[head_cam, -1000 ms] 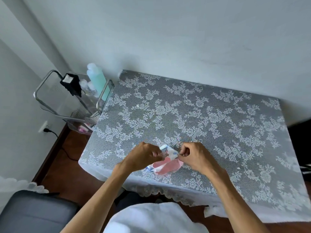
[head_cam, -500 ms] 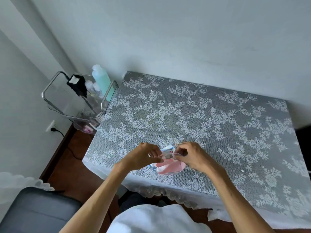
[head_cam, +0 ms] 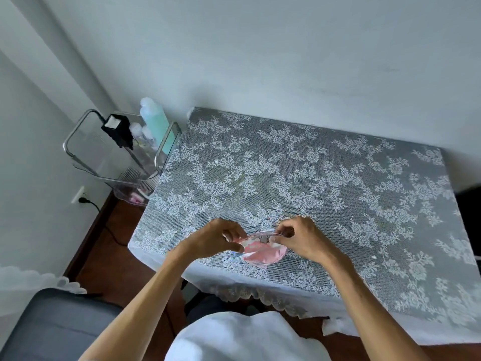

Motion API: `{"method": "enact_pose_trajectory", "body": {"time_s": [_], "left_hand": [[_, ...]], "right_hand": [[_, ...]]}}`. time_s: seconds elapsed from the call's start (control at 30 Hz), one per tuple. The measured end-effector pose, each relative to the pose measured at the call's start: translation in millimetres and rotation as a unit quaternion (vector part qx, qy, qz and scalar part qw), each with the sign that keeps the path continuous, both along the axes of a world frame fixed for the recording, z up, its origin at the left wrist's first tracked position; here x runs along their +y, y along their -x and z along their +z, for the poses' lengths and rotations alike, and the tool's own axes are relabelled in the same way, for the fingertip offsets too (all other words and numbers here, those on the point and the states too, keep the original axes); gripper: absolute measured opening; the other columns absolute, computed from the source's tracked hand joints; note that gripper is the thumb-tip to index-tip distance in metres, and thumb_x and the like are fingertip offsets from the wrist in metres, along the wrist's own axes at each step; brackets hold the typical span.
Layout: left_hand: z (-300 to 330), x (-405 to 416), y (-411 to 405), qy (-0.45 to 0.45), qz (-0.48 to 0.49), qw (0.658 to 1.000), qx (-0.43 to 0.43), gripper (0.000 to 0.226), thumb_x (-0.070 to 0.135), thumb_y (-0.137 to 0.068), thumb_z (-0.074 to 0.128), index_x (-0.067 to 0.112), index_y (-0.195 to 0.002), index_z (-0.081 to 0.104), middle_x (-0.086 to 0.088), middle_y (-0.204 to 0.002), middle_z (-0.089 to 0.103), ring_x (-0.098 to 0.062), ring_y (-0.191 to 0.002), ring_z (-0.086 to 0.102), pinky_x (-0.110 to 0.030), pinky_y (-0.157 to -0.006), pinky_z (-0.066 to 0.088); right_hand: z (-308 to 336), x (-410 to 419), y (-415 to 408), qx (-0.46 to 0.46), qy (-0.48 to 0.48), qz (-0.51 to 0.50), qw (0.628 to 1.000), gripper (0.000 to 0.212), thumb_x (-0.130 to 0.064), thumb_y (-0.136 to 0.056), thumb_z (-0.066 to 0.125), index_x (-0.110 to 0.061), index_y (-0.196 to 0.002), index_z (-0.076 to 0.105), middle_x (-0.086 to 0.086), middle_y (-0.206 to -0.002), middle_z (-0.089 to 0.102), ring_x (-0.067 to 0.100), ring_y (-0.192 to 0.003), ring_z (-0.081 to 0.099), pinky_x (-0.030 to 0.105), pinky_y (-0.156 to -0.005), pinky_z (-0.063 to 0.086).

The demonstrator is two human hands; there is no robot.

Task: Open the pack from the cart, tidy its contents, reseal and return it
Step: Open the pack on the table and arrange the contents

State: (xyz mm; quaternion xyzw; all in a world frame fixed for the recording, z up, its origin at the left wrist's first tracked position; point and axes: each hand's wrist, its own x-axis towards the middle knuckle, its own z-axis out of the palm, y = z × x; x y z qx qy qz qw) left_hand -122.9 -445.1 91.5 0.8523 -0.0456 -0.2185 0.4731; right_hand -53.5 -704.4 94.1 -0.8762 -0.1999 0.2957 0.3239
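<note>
Two hands (head_cam: 216,238) (head_cam: 302,237) pinching pack (head_cam: 263,252) (pink, crinkly)

Glossy clear plastic on the pack (head_cam: 263,252), pink inside; white lace cloth (head_cam: 312,178), open-meshed and matt, over the desk; shiny metal cart (head_cam: 164,149) rails; dark polished wood floor (head_cam: 117,246).

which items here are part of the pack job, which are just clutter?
In the job:
- pink pack, on the lace-covered table near its front edge
- left hand and right hand, each pinching the pack's top edge
- cart left of the table, where the pack goes back

Just lying about:
- green bottle in the cart
- black box on the cart
- grey seat
</note>
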Motion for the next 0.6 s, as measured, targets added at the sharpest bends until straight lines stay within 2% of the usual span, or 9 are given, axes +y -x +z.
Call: {"method": "enact_pose_trajectory", "body": {"time_s": [0.17, 0.27, 0.3, 0.37, 0.43, 0.5, 0.53, 0.6], "left_hand": [[-1.0, -2.3, -2.1, -0.043, 0.018, 0.997, -0.060, 0.018, 0.019, -0.080, 0.079, 0.024, -0.096, 0.073, 0.015, -0.077, 0.066, 0.007, -0.069, 0.060, -0.012, -0.064, 0.050], [0.5, -6.3, -2.0, -0.072, 0.034, 0.992, -0.093, 0.014, 0.020, -0.082, 0.078, 0.026, -0.093, 0.073, 0.017, -0.074, 0.065, 0.005, -0.068, 0.059, -0.014, -0.061, 0.050], [0.9, -7.9, -1.9, -0.077, 0.044, 0.990, -0.107, 0.013, 0.018, -0.082, 0.078, 0.026, -0.092, 0.073, 0.017, -0.073, 0.064, 0.005, -0.067, 0.059, -0.013, -0.060, 0.049], [1.9, -10.6, -1.7, -0.081, 0.061, 0.987, -0.129, 0.012, 0.015, -0.082, 0.078, 0.024, -0.089, 0.074, 0.019, -0.071, 0.062, 0.005, -0.064, 0.057, -0.011, -0.057, 0.046], [3.3, -12.0, -2.2, -0.078, 0.063, 0.986, -0.133, 0.012, 0.014, -0.082, 0.077, 0.023, -0.089, 0.074, 0.019, -0.071, 0.063, 0.007, -0.065, 0.057, -0.008, -0.058, 0.044], [3.5, -12.2, -3.6, -0.069, 0.062, 0.988, -0.123, 0.010, 0.015, -0.084, 0.076, 0.022, -0.090, 0.074, 0.015, -0.073, 0.066, 0.005, -0.064, 0.057, -0.009, -0.059, 0.045], [3.7, -11.6, -4.3, -0.067, 0.061, 0.989, -0.118, 0.008, 0.015, -0.085, 0.075, 0.020, -0.091, 0.074, 0.012, -0.074, 0.068, 0.003, -0.064, 0.058, -0.010, -0.060, 0.047], [4.2, -8.7, -5.1, -0.065, 0.049, 0.992, -0.094, 0.008, 0.018, -0.087, 0.073, 0.019, -0.094, 0.075, 0.009, -0.080, 0.071, 0.001, -0.068, 0.062, -0.012, -0.062, 0.049]], "right_hand": [[0.4, -3.0, 0.6, 0.003, -0.007, -0.012, 1.000, 0.017, -0.020, -0.081, 0.075, -0.032, -0.083, 0.062, -0.009, -0.083, 0.067, 0.001, -0.066, 0.065, 0.019, -0.056, 0.057], [-1.8, -4.1, 0.8, 0.010, -0.001, -0.013, 1.000, 0.017, -0.023, -0.081, 0.076, -0.033, -0.084, 0.063, -0.010, -0.082, 0.066, 0.007, -0.067, 0.067, 0.027, -0.058, 0.060], [-3.2, -4.2, 1.2, 0.015, 0.001, -0.012, 1.000, 0.016, -0.024, -0.081, 0.076, -0.031, -0.090, 0.064, -0.010, -0.084, 0.066, 0.008, -0.068, 0.067, 0.027, -0.058, 0.060], [-4.2, -1.4, 2.4, 0.004, 0.009, 0.009, 1.000, 0.034, -0.027, -0.081, 0.076, -0.030, -0.112, 0.063, -0.009, -0.094, 0.060, 0.007, -0.071, 0.062, 0.022, -0.057, 0.055], [-5.0, 3.4, 2.9, -0.033, 0.026, 0.030, 0.999, 0.046, -0.033, -0.078, 0.077, -0.033, -0.120, 0.059, -0.010, -0.101, 0.054, 0.007, -0.081, 0.058, 0.023, -0.067, 0.051], [-5.0, 7.3, 3.6, -0.054, 0.043, 0.038, 0.997, 0.041, -0.035, -0.077, 0.077, -0.032, -0.115, 0.062, -0.012, -0.103, 0.050, 0.008, -0.090, 0.055, 0.026, -0.078, 0.049], [-5.1, 8.5, 3.6, -0.054, 0.051, 0.037, 0.997, 0.034, -0.033, -0.078, 0.077, -0.032, -0.110, 0.063, -0.012, -0.101, 0.051, 0.009, -0.089, 0.055, 0.026, -0.077, 0.050], [-6.1, 9.1, 3.2, -0.033, 0.053, 0.027, 0.998, 0.018, -0.027, -0.082, 0.074, -0.033, -0.095, 0.063, -0.011, -0.093, 0.058, 0.010, -0.079, 0.060, 0.025, -0.066, 0.056]]}}
